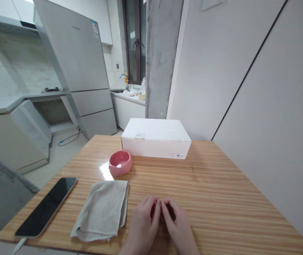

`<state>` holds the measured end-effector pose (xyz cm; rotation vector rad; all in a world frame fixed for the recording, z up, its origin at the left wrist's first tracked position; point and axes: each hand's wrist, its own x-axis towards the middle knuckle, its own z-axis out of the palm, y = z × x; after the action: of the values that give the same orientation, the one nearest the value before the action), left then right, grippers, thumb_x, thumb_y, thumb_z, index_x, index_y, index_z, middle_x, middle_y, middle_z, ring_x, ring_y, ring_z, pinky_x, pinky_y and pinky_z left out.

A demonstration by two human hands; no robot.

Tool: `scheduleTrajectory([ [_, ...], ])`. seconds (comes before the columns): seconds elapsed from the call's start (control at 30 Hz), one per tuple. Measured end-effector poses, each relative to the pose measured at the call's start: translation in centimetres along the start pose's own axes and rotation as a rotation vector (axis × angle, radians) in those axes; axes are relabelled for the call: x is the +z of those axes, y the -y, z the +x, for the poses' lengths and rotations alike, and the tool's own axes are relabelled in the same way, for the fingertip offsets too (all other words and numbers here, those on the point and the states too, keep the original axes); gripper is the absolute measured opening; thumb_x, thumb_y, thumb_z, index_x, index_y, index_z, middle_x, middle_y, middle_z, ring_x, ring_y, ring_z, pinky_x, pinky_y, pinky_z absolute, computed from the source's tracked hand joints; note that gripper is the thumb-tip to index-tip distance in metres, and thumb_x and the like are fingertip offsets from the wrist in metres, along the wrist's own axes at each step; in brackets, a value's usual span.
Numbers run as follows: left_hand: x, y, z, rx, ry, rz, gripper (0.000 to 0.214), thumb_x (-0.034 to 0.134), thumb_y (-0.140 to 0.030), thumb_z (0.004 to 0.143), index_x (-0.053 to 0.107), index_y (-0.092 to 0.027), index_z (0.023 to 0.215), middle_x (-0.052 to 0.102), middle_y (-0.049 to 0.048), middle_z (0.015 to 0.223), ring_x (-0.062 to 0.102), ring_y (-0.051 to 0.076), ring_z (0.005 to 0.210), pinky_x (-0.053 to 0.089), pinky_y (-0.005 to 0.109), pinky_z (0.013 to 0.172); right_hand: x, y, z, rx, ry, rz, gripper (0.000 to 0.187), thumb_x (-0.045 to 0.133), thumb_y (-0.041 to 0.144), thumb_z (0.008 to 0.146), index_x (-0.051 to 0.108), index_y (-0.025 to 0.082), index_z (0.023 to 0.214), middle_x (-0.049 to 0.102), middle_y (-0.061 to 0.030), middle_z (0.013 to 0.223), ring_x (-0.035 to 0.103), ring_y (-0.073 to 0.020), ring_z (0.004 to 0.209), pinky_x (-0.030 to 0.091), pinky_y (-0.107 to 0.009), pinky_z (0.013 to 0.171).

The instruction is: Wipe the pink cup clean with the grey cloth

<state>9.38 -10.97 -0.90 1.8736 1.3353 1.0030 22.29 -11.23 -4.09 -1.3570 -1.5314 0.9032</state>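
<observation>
My left hand [144,221] and my right hand [176,221] meet over the front middle of the wooden table [220,198]. Both are closed in a pinch, thumb against fingers, and the fingertips come together in the centre. Whatever they may hold there is hidden or too small to name. Just left of my left hand lies a folded grey cloth [102,210]. Behind the cloth stands a pink bowl [120,163], apart from both hands.
A white cardboard box [155,138] sits at the table's far edge. On the left lies a black-screened phone [46,209] with a white cable [20,245] plugged in. A white wall [273,124] rises along the right side. Beyond the table stands a fridge [74,53].
</observation>
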Motion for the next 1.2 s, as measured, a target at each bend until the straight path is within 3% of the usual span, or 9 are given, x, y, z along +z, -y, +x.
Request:
scheduleTrajectory([
  [0.17,-5.9,-1.6,1.8,0.22,-0.241,0.158,0.014,0.054,-0.028,0.087,0.063,-0.023,0.097,0.059,0.0076,0.109,0.057,0.022,0.105,0.047,0.036,0.09,0.2,0.0,-0.2,0.002,-0.004,-0.021,0.033,0.039,0.046,0.093,0.05,0.022,0.074,0.056,-0.0003,0.069,0.057,-0.0178,0.066,0.043,-0.028,0.065],
  [0.23,-8.5,-0.3,4.2,0.238,-0.347,0.252,0.033,0.062,-0.03,0.081,0.058,-0.025,0.113,0.052,0.0082,0.124,0.049,0.025,0.12,0.04,0.042,0.102,0.2,0.0,-0.2,-0.005,-0.008,-0.04,0.034,0.039,0.046,0.093,0.05,0.022,0.073,0.055,-0.0001,0.067,0.056,-0.0174,0.065,0.042,-0.027,0.063],
  [0.37,-11.8,5.3,9.1,0.006,-0.385,0.339,0.089,0.077,-0.047,0.06,0.04,-0.015,0.135,0.037,0.0171,0.14,0.034,0.035,0.134,0.031,0.049,0.109,0.1,0.2,-0.2,-0.012,-0.014,-0.064,0.033,0.04,0.046,0.093,0.05,0.022,0.072,0.055,-0.0007,0.067,0.056,-0.0177,0.065,0.042,-0.028,0.063],
  [0.43,-12.5,7.8,10.5,-0.121,-0.328,0.343,0.097,0.078,-0.048,0.055,0.038,-0.011,0.135,0.038,0.0199,0.14,0.032,0.037,0.135,0.031,0.049,0.109,0.0,0.4,-0.2,-0.017,-0.019,-0.074,0.032,0.04,0.045,0.093,0.05,0.022,0.072,0.056,-0.0012,0.068,0.056,-0.0181,0.066,0.042,-0.028,0.064],
  [0.53,-12.9,9.4,11.0,-0.191,-0.239,0.274,0.085,0.077,-0.048,0.057,0.045,-0.011,0.127,0.054,0.0174,0.127,0.051,0.033,0.119,0.042,0.044,0.099,-0.1,0.7,-0.3,-0.017,-0.014,-0.085,0.032,0.04,0.045,0.093,0.05,0.022,0.072,0.057,-0.0013,0.068,0.056,-0.0184,0.066,0.042,-0.028,0.064],
  [0.63,-13.0,8.9,10.8,-0.195,-0.215,0.245,0.062,0.074,-0.045,0.062,0.056,-0.014,0.112,0.066,0.0099,0.107,0.063,0.027,0.099,0.049,0.037,0.084,-0.1,0.9,-0.3,-0.005,-0.005,-0.091,0.032,0.039,0.044,0.093,0.049,0.022,0.072,0.056,-0.0013,0.068,0.056,-0.0185,0.065,0.042,-0.029,0.064],
  [0.77,-11.9,6.4,10.8,-0.193,-0.258,0.238,0.059,0.078,-0.04,0.056,0.06,-0.016,0.107,0.07,0.007,0.099,0.065,0.026,0.091,0.05,0.034,0.077,-0.1,0.8,-0.2,-0.002,-0.002,-0.087,0.031,0.04,0.044,0.093,0.049,0.022,0.072,0.056,-0.0012,0.068,0.056,-0.0185,0.066,0.042,-0.029,0.064],
  [1.0,-6.5,1.6,11.9,-0.008,-0.095,-0.052,0.068,0.081,-0.029,0.055,0.057,-0.016,0.118,0.068,0.008,0.111,0.064,0.024,0.1,0.05,0.034,0.087,-0.1,0.5,-0.4,-0.013,0.004,-0.051,0.03,0.04,0.042,0.093,0.049,0.022,0.073,0.057,-0.0012,0.07,0.057,-0.0184,0.068,0.042,-0.028,0.066],
  [1.2,-2.8,1.4,12.7,0.032,-0.061,-0.036,0.066,0.08,-0.025,0.054,0.057,-0.019,0.116,0.066,0.0065,0.116,0.061,0.025,0.107,0.047,0.037,0.093,-0.1,0.6,-0.2,-0.033,0.009,-0.058,0.028,0.041,0.04,0.094,0.048,0.022,0.074,0.055,-0.0001,0.07,0.056,-0.0173,0.068,0.041,-0.027,0.065],
])
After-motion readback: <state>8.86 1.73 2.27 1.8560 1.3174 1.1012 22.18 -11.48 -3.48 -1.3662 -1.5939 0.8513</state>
